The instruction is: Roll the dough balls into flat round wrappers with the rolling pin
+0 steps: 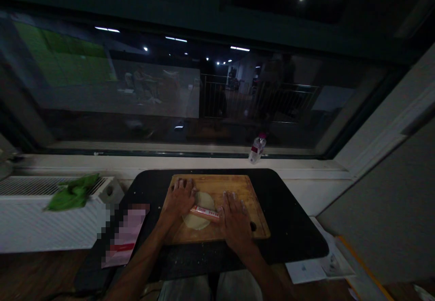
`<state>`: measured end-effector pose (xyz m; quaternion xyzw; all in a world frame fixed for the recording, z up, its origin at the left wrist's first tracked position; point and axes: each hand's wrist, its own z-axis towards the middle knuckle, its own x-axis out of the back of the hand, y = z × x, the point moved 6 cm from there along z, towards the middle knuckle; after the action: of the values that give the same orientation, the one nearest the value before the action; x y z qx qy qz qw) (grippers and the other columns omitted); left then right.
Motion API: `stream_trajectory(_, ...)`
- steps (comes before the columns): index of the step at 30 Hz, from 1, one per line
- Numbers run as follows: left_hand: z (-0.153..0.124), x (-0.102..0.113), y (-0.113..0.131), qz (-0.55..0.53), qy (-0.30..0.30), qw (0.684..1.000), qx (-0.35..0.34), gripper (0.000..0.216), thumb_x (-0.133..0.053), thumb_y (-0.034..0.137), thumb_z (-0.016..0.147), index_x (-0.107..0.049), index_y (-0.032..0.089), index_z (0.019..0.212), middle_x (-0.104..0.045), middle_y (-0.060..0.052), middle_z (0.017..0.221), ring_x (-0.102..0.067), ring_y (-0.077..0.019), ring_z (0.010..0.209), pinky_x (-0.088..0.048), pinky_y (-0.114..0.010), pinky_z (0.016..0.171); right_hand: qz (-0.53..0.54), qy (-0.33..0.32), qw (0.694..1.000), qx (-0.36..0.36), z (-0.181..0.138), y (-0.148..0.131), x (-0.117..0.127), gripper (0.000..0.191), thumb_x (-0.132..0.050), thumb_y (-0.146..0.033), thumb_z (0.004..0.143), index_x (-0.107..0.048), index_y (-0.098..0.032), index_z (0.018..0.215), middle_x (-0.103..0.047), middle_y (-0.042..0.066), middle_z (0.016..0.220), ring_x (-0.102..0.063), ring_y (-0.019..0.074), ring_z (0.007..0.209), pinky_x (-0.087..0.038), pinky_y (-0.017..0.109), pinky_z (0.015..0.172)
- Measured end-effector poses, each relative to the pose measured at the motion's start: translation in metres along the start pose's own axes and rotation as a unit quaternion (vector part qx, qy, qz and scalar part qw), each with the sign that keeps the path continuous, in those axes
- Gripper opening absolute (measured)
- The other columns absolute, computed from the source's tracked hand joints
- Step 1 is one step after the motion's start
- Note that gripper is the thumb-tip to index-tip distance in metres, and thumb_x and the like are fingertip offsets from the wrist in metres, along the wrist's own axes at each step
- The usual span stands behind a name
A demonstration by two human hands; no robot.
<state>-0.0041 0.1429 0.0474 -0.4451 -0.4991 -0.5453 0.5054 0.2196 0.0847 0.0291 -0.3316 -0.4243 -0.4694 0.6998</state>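
Over the cutting board [222, 184], the left hand [180, 199] and the right hand [235, 219] are laid palm down, with the fingers stretched forward and spread a little. Between them a short rolling pin [205, 213] is placed across the dough sheet [196, 222]; its long axis is directed from hand to hand, slightly slanted, the right end being closer to the body. Its ends are met by both hands, so neither is clearly nearer; whether it is pressed by the palms cannot be told. The board is carried by a black desk [288, 219]. Left of the board, a pink packet [127, 231] is seen; beyond it, a bottle [257, 149].
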Motion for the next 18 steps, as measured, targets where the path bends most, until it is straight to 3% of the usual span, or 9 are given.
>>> stream_trajectory(6, 0.002, -0.005, 0.001, 0.011, 0.0, 0.999, -0.035, 0.056, -0.036, 0.038, 0.114, -0.051, 0.019, 0.164, -0.055, -0.02, 0.165, -0.041, -0.0389, 0.161, -0.039, -0.056, 0.125, 0.001, 0.042, 0.998, -0.048, -0.048, -0.03, 0.001, 0.063, -0.037, -0.043, 0.116, -0.046, -0.011, 0.169, -0.055, 0.022, 0.166, -0.051, 0.0369, 0.156, -0.043, 0.052, 0.124)
stream_trajectory(10, 0.003, -0.005, 0.002, 0.012, 0.004, 0.999, -0.041, 0.056, -0.035, 0.039, 0.114, -0.052, 0.019, 0.163, -0.055, -0.019, 0.165, -0.042, -0.038, 0.161, -0.039, -0.054, 0.125, 0.011, 0.075, 0.996, -0.046, -0.065, -0.047, 0.006, 0.064, -0.038, -0.044, 0.116, -0.041, -0.013, 0.172, -0.052, 0.02, 0.169, -0.047, 0.0355, 0.159, -0.04, 0.052, 0.127)
stream_trajectory(15, 0.0, 0.0, 0.002, 0.009, 0.014, 0.999, -0.041, 0.051, -0.034, 0.036, 0.114, -0.054, 0.023, 0.159, -0.061, -0.014, 0.16, -0.049, -0.0337, 0.155, -0.041, -0.052, 0.123, -0.006, 0.024, 0.998, -0.062, -0.043, -0.031, 0.009, 0.057, -0.04, -0.041, 0.116, -0.052, -0.017, 0.166, -0.054, 0.017, 0.169, -0.046, 0.0367, 0.159, -0.035, 0.057, 0.131)
stream_trajectory(18, -0.002, 0.006, 0.005, 0.003, 0.022, 0.998, -0.051, 0.051, -0.033, 0.033, 0.114, -0.055, 0.023, 0.159, -0.063, -0.014, 0.158, -0.052, -0.0332, 0.151, -0.041, -0.052, 0.122, -0.006, -0.006, 0.998, -0.058, -0.021, -0.015, 0.01, 0.058, -0.04, -0.041, 0.115, -0.051, -0.018, 0.167, -0.054, 0.017, 0.168, -0.046, 0.0391, 0.158, -0.032, 0.063, 0.131)
